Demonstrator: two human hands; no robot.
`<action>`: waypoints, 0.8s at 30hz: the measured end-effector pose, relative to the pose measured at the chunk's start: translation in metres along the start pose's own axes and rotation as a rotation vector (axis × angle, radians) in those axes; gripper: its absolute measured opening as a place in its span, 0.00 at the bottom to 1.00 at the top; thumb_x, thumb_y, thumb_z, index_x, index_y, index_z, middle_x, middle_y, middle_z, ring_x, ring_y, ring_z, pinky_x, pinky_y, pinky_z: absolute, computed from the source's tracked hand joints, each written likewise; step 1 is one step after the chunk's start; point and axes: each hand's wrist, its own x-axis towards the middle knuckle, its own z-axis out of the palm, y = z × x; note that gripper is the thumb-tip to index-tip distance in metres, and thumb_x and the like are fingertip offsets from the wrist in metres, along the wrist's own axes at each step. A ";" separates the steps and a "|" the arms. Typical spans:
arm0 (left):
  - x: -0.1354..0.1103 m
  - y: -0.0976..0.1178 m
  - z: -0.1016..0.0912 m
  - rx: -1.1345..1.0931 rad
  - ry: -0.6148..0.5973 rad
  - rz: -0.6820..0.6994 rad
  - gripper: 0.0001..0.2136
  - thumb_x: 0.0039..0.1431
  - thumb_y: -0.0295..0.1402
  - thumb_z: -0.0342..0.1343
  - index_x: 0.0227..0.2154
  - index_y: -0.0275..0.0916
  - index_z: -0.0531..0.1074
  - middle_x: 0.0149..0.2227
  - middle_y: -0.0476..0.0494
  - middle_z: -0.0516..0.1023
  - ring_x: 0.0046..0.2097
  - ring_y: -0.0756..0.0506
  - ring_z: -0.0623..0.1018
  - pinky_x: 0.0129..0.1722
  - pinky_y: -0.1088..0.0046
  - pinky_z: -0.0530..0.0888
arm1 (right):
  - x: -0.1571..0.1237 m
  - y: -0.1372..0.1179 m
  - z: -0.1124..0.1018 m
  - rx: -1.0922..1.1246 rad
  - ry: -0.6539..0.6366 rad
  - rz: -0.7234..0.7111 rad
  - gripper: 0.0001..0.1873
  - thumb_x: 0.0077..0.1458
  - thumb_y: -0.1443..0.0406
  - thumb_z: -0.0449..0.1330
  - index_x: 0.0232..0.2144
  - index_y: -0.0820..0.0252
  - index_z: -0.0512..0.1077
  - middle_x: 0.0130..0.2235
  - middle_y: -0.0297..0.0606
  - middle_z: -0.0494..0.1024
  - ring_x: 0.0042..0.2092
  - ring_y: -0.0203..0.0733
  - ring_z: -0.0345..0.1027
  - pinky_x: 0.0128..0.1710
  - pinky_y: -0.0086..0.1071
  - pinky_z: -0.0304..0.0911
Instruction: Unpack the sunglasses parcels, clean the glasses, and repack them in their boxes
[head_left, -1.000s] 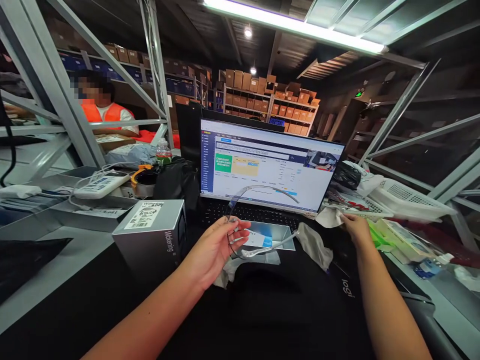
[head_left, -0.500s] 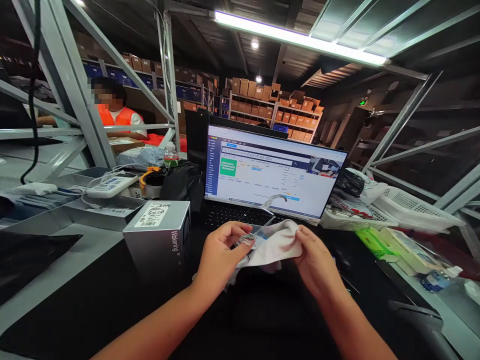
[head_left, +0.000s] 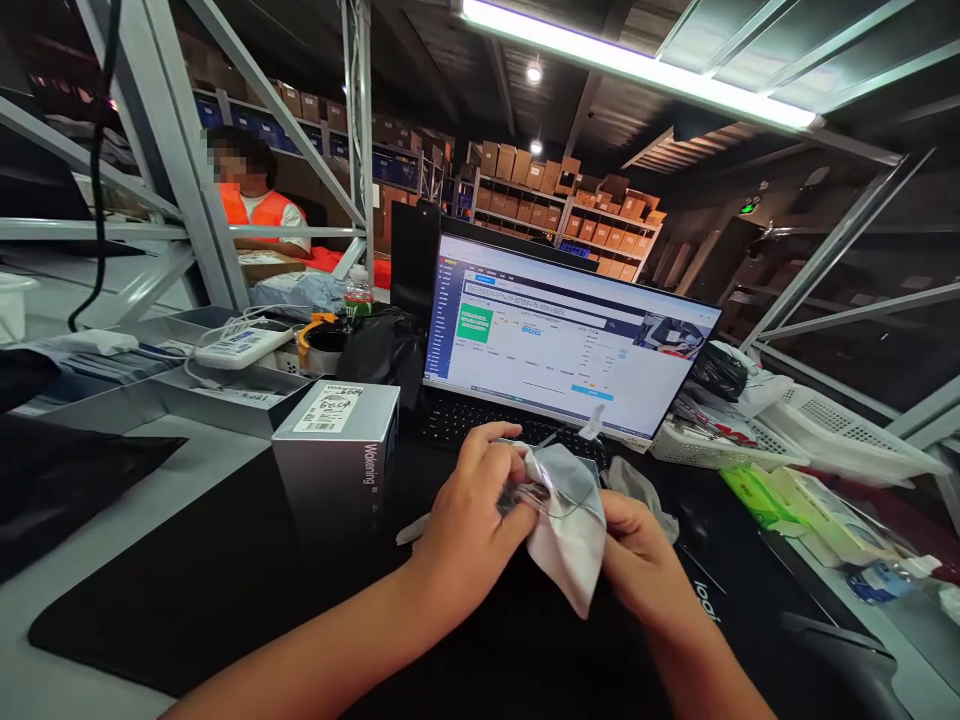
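Glasses [head_left: 545,478] sat just right of the left hand [head_left: 476,515], apparently pinched by it — against a cloth [head_left: 571,560] the right hand [head_left: 639,545] gripped.

Own body: two hands, two forearms in view. Left hand [head_left: 466,525] bare; rounded back, low knuckles, thumb [head_left: 516,525] short-looking and blunt at the tip, remaining fingers partly hidden. Left forearm [head_left: 322,640] bare from wrist to lower left edge of view; smooth outline, slim at the wrist, broadening gradually. Right hand [head_left: 639,550] likewise bare; back visible, fingertips hidden. Right forearm [head_left: 694,650] bare, similar taper, cut off by the lower edge. Nail detail too small to tell.
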 end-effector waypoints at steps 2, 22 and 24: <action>-0.001 0.001 0.000 0.034 -0.037 -0.030 0.05 0.57 0.26 0.54 0.32 0.43 0.64 0.57 0.39 0.67 0.53 0.39 0.77 0.53 0.56 0.74 | 0.004 -0.002 0.003 -0.043 0.082 -0.055 0.08 0.47 0.61 0.72 0.24 0.57 0.79 0.25 0.32 0.72 0.27 0.36 0.59 0.28 0.30 0.60; -0.003 0.002 0.004 0.275 -0.215 0.125 0.12 0.58 0.25 0.59 0.36 0.44 0.60 0.61 0.36 0.69 0.53 0.36 0.80 0.49 0.54 0.81 | 0.007 0.023 0.015 0.127 0.428 0.039 0.28 0.33 0.65 0.76 0.14 0.57 0.56 0.18 0.24 0.59 0.23 0.30 0.47 0.23 0.27 0.51; -0.004 0.003 0.004 0.251 -0.222 0.108 0.11 0.58 0.24 0.57 0.36 0.44 0.60 0.61 0.34 0.69 0.52 0.35 0.81 0.50 0.51 0.80 | 0.007 0.026 0.015 0.126 0.430 0.027 0.30 0.34 0.65 0.75 0.15 0.56 0.53 0.19 0.24 0.59 0.23 0.30 0.47 0.22 0.26 0.51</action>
